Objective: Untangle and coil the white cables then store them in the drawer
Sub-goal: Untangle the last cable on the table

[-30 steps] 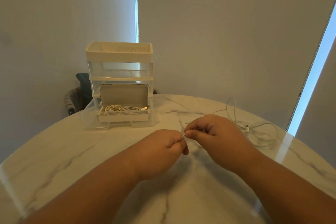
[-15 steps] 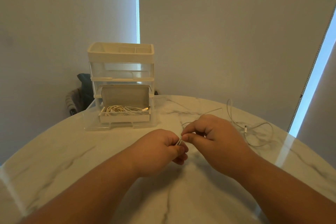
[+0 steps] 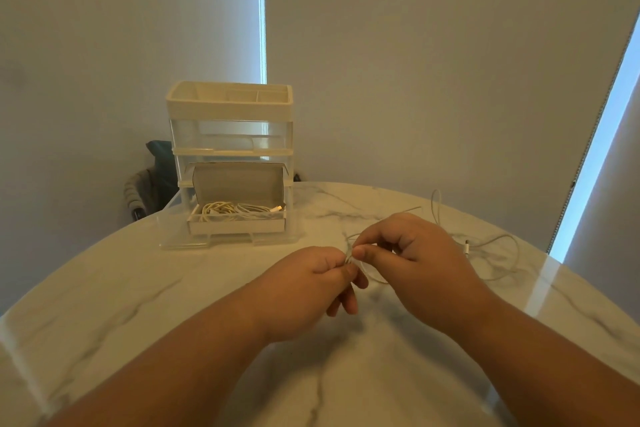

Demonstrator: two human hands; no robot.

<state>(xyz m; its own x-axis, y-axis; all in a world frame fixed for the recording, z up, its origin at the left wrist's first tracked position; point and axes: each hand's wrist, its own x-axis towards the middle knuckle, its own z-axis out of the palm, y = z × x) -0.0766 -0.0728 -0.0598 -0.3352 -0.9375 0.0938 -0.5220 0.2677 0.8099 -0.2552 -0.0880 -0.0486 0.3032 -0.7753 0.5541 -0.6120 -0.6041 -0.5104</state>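
Two hands meet in the single head view, in front of the drawer unit [image 3: 230, 107] and a little to its right. The white cable [image 3: 498, 237] is pinched between thumb and forefinger of the left hand [image 3: 311, 284], and the same strand is pinched just beside that point by the right hand [image 3: 415, 263]. Both grips are narrow and closed on the cable, with the fingertips almost touching. A small loop is seen below the pinch. The rest of the cable is spread over the bench [image 3: 173, 305] to the right of the drawer unit, in loose open curves with a connector [image 3: 467, 248] among them.

At the foot of the drawer unit the drawer [image 3: 228, 243] is pulled out toward the viewer. An open cardboard box [image 3: 237, 226] is seated in it, and coiled cables [image 3: 239, 209] are already laid inside.

Part of the task is thus judged done. The step in hand is taken to be the forming of the first turns of a coil in the last loose cable. For the next move, slack would need to be drawn in from the right of the drawer unit by the right hand and laid as a fresh turn against the loop, which should be kept firmly pinched by the left. Any crossing in the loose curves should be cleared as it comes in.
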